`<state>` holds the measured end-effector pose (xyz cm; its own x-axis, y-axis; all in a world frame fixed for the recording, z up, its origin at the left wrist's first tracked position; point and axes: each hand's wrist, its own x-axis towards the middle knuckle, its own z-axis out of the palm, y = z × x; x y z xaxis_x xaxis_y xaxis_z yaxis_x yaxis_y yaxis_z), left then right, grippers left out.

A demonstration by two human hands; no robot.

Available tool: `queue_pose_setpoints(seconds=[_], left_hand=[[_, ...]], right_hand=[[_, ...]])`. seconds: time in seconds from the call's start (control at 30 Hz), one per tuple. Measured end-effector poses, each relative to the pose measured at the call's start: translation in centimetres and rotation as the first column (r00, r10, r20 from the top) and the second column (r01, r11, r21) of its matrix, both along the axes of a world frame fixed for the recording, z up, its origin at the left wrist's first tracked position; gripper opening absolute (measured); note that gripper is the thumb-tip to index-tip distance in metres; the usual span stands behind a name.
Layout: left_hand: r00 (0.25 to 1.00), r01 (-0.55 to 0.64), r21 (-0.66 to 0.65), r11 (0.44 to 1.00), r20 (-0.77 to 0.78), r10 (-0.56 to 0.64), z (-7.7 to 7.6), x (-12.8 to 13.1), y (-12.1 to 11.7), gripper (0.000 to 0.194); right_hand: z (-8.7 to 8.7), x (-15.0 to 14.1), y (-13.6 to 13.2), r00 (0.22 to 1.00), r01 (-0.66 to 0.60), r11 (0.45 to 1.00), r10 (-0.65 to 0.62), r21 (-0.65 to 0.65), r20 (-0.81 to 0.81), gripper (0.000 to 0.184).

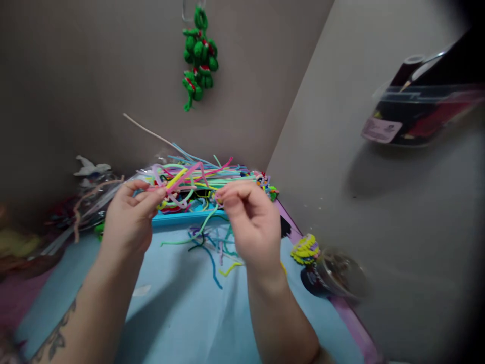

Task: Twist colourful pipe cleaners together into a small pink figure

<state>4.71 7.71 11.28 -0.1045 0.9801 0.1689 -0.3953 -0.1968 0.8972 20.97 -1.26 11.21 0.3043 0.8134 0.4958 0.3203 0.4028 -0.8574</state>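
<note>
My left hand is raised over the light blue mat, its fingertips pinched on a pink pipe cleaner that bends up and to the right. My right hand is closed beside it, fingers pressed together on another strand I cannot make out. Behind both hands a heap of coloured pipe cleaners lies in a blue tray. A few loose strands lie on the mat below my right hand.
A green pipe-cleaner figure hangs on the grey wall. A yellow woven piece and a clear jar sit at the right. A clear container of dark things sticks out from the right wall. Craft clutter lies left.
</note>
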Motion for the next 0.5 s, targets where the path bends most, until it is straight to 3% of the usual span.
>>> queue_pose_setpoints(seconds=[0.1,0.23,0.33,0.5], left_hand=[[0.997,0.07,-0.002,0.998,-0.012,-0.07,0.2,-0.5,-0.1,0.038],[0.977,0.206,-0.049,0.977,-0.047,-0.209,0.6,-1.0,-0.6,0.036],[0.955,0.284,-0.078,0.956,-0.062,-0.289,0.6,-1.3,-0.8,0.036],[0.947,0.302,-0.053,0.952,-0.094,-0.306,0.3,-1.7,-0.7,0.034]], right_hand=[[-0.7,1.6,3.9,0.981,0.176,0.978,-0.184,0.109,0.066,0.016],[-3.1,3.2,7.8,0.973,0.184,0.983,-0.183,0.009,0.141,0.026],[-4.0,3.2,8.3,0.97,0.181,0.983,-0.182,0.024,0.162,0.019],[-3.6,3.0,7.4,0.967,0.2,0.976,-0.21,0.083,0.144,0.013]])
